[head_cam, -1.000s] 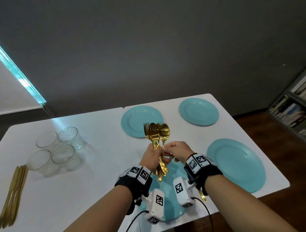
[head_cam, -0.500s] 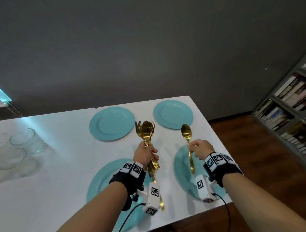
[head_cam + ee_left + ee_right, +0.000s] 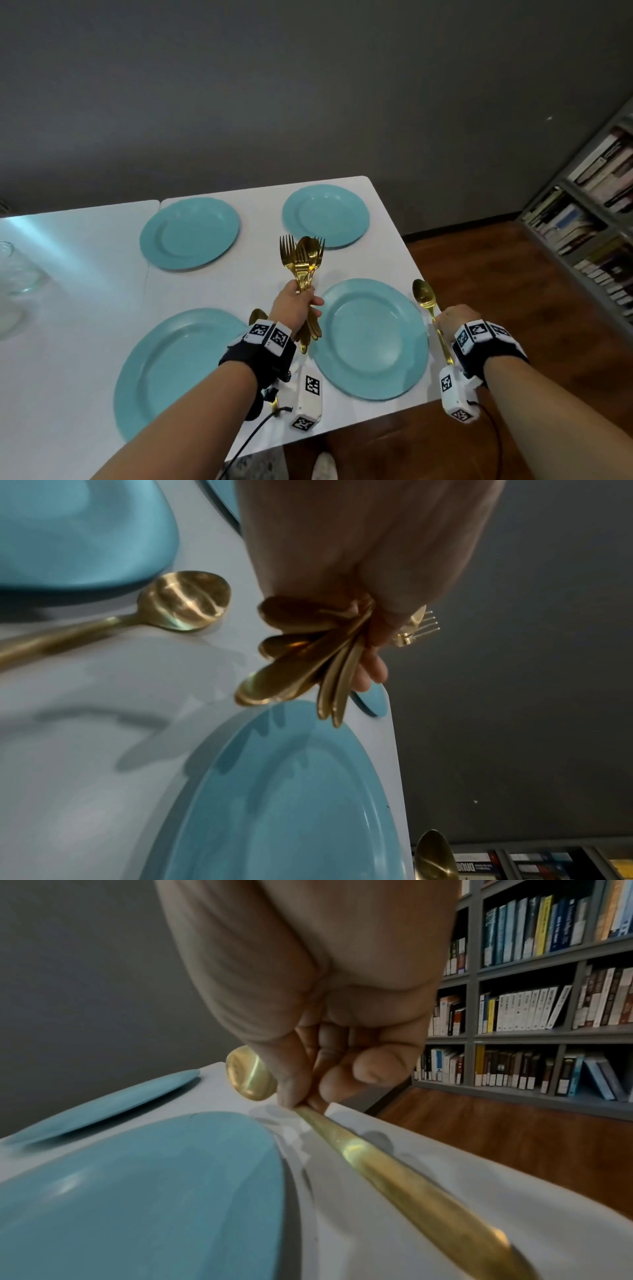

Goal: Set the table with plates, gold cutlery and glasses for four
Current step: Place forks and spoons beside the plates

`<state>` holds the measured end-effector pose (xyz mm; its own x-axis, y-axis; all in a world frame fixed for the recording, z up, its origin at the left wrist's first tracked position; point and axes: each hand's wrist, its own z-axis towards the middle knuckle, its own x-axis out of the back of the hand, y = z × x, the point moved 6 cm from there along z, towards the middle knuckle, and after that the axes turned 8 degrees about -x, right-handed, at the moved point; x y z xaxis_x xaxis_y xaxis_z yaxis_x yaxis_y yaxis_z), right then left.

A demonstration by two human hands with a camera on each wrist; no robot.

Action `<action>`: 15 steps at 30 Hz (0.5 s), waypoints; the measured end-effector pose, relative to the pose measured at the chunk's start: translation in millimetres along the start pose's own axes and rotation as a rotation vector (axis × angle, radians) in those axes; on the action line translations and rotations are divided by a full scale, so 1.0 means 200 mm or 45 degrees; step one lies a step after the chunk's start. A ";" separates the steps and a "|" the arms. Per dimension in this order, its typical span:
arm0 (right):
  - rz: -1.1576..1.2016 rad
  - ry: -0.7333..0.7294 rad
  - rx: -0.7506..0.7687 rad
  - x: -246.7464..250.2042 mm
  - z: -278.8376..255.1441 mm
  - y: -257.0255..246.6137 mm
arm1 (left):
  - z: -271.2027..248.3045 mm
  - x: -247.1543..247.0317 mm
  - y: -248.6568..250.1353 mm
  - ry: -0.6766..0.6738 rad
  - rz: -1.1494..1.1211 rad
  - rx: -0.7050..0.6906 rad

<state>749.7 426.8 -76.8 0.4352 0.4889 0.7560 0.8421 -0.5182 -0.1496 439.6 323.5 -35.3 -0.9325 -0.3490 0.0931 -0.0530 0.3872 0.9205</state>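
Far left of frame: glasses (image 3: pixel 15 274) parked on the counter (image 3: pixel 85 325), not yet distributed. Centre: your left hand (image 3: pixel 294 306) has its fingers wrapped round the bundle of forks and spoons (image 3: pixel 303 263), kept upright as stock. Lower right: your right hand (image 3: pixel 457 320) pinches one spoon (image 3: pixel 424 295) by the handle, aligned beside the near-right plate (image 3: pixel 371 339), likely for placing.
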 end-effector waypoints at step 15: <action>-0.278 0.206 -0.033 -0.03 0.01 -0.07 | -0.02 -0.11 -0.03 0.000 -0.046 0.047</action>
<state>736.3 431.5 -81.2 0.1857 0.4735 0.8610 0.9011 -0.4315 0.0429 461.3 325.1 -41.8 -0.9296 -0.3636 0.0601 -0.0998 0.4055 0.9086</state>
